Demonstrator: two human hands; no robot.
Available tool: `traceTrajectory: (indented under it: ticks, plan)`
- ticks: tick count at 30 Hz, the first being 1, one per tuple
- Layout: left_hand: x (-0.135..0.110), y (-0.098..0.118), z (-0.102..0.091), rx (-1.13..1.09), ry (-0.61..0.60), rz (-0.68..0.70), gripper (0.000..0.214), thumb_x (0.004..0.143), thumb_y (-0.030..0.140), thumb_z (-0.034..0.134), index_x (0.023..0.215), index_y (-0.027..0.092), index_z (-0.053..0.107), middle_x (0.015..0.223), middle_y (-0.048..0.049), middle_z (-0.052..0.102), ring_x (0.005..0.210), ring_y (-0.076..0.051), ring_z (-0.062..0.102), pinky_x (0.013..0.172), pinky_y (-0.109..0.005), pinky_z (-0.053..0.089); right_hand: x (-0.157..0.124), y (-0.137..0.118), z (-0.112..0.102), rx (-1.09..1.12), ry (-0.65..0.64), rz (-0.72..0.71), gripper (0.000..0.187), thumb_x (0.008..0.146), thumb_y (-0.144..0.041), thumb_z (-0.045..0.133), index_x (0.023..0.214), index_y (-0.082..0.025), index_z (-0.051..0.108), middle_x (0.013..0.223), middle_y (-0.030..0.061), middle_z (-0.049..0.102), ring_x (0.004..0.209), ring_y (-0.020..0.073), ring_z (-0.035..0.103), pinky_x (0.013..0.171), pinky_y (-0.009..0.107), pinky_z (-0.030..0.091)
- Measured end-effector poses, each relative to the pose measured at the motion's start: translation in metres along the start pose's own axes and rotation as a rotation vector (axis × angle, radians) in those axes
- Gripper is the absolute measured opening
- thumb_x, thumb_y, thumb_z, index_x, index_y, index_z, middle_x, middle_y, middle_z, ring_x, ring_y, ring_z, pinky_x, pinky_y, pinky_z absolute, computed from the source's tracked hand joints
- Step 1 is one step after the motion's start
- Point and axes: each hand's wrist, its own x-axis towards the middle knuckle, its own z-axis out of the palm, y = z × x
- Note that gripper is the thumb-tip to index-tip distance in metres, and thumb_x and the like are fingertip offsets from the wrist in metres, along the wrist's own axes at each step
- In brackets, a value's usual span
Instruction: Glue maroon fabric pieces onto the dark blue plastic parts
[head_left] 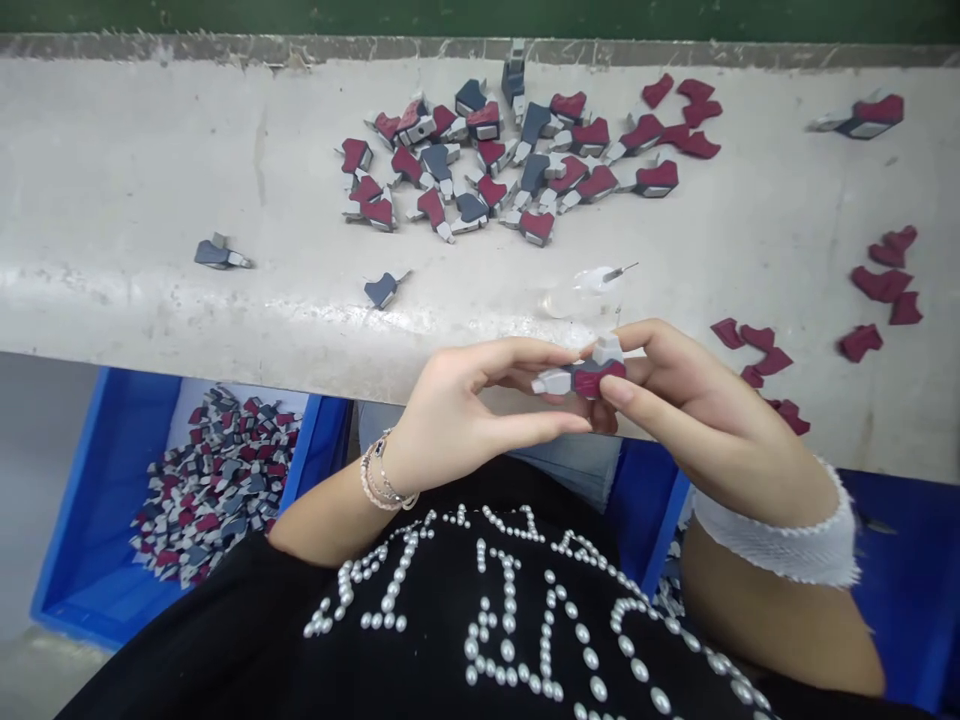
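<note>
Pinched in my right hand is a small plastic part with a dark grey body, light grey ends and a dark red cover. My right thumb presses on the red cover, and the other fingers are behind the part. From the other side my left hand reaches around the part's light grey end, with thumb and fingers apart. Its fingertips are at the part's back edge, but whether they touch is partly hidden. Just beyond the hands lies a clear small bottle with a thin metal tip.
Many similar parts are heaped at the back of the worktable. Loose red covers lie at the right. Single parts lie apart at left and far right. Below stands a blue bin full of parts; more blue bins are at right.
</note>
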Motion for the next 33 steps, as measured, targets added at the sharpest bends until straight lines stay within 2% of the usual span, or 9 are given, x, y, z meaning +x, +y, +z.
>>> traceTrajectory:
  ticks: [6,13,17,19,21,25,27,30,33]
  plan:
    - [-0.003,0.001,0.000,0.061,0.078,0.091,0.028,0.075,0.021,0.083,0.101,0.019,0.074,0.097,-0.0036,0.080,0.085,-0.016,0.076,0.079,-0.022,0.065,0.002,-0.001,0.007,0.112,-0.010,0.040,0.023,0.099,-0.041,0.054,0.109,-0.021,0.049,0.076,-0.0020,0.061,0.073,0.0081,0.062,0.068,0.016,0.053]
    - [-0.006,0.002,0.002,0.146,0.144,0.174,0.026,0.074,0.020,0.083,0.099,0.020,0.075,0.094,-0.0037,0.081,0.080,-0.016,0.077,0.073,-0.022,0.065,0.000,-0.007,0.010,-0.067,0.067,-0.017,0.025,0.098,-0.040,0.056,0.111,-0.021,0.049,0.078,-0.0003,0.061,0.071,0.0103,0.059,0.063,0.020,0.049]
    - [-0.010,0.012,-0.001,0.161,0.047,0.085,0.025,0.078,0.022,0.080,0.102,0.018,0.074,0.097,-0.0042,0.080,0.085,-0.015,0.077,0.077,-0.022,0.064,-0.002,-0.013,0.011,-0.311,0.092,-0.107,0.017,0.099,-0.038,0.054,0.104,-0.021,0.053,0.087,0.0009,0.060,0.074,0.0089,0.058,0.064,0.019,0.046]
    - [-0.011,0.018,-0.010,0.166,-0.029,0.014,0.022,0.081,0.021,0.077,0.103,0.019,0.074,0.098,-0.0037,0.080,0.086,-0.015,0.076,0.080,-0.022,0.064,-0.006,-0.016,0.007,-0.369,0.049,-0.140,0.015,0.100,-0.037,0.051,0.110,-0.025,0.054,0.092,-0.0003,0.062,0.079,0.0075,0.060,0.067,0.017,0.047]
    - [-0.004,0.017,-0.027,0.231,-0.007,-0.006,0.022,0.083,0.022,0.076,0.105,0.020,0.074,0.099,-0.0037,0.080,0.087,-0.015,0.076,0.081,-0.024,0.064,-0.010,-0.015,-0.003,-0.346,0.057,-0.138,0.024,0.101,-0.038,0.050,0.124,-0.032,0.051,0.097,-0.0016,0.063,0.085,0.0072,0.063,0.072,0.016,0.050]
    - [0.046,-0.006,-0.069,0.600,0.280,0.010,0.025,0.087,0.035,0.072,0.109,0.022,0.071,0.105,-0.0053,0.078,0.090,-0.016,0.073,0.082,-0.029,0.062,0.001,0.001,-0.039,-0.296,0.406,-0.013,0.049,0.090,-0.059,0.059,0.128,-0.030,0.049,0.102,0.0027,0.064,0.092,0.0161,0.064,0.080,0.027,0.055]
    - [0.087,-0.023,-0.085,0.703,0.323,0.030,0.026,0.089,0.035,0.068,0.110,0.020,0.069,0.106,-0.0070,0.077,0.094,-0.018,0.071,0.083,-0.033,0.060,0.020,0.010,-0.052,-0.332,0.488,0.064,0.067,0.079,-0.069,0.064,0.130,-0.029,0.050,0.111,0.0058,0.063,0.099,0.0221,0.061,0.084,0.036,0.055]
    - [0.139,-0.038,-0.096,0.807,0.273,0.053,0.021,0.087,0.030,0.071,0.106,0.020,0.071,0.110,-0.0084,0.075,0.106,-0.024,0.067,0.097,-0.043,0.053,0.053,0.019,-0.054,-0.372,0.355,0.110,0.078,0.072,-0.070,0.070,0.136,-0.031,0.049,0.127,0.0062,0.058,0.107,0.0256,0.058,0.093,0.044,0.052]
    - [0.148,-0.034,-0.106,0.889,0.223,0.048,0.027,0.084,0.029,0.074,0.109,0.021,0.070,0.132,-0.0094,0.065,0.127,-0.029,0.054,0.110,-0.049,0.042,0.077,0.025,-0.043,-0.341,0.200,0.081,0.059,0.078,-0.064,0.068,0.127,-0.032,0.059,0.130,0.0029,0.057,0.108,0.0238,0.058,0.095,0.042,0.051]
